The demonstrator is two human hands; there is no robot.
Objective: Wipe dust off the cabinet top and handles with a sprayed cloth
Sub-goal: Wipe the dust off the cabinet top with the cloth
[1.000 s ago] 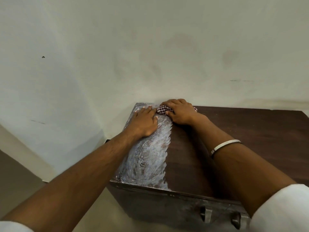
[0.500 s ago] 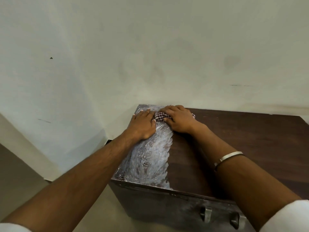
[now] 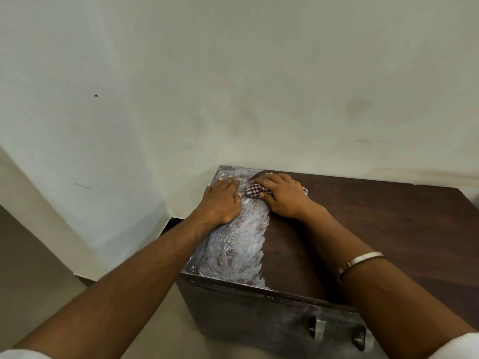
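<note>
checked cloth (image 3: pixel 254 190) bunched under right hand (image 3: pixel 282 195); seemingly damp.

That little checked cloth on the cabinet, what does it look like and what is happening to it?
The cloth is small, bunched fabric in a dark red and white check. It lies on the cabinet top near the back left corner, at the edge of the whitish, streaky dusty patch. The right hand lies over it, fingers bent down onto it, so only a wad by the fingertips and a scrap past the hand show. The left hand rests flat just beside it.
</note>
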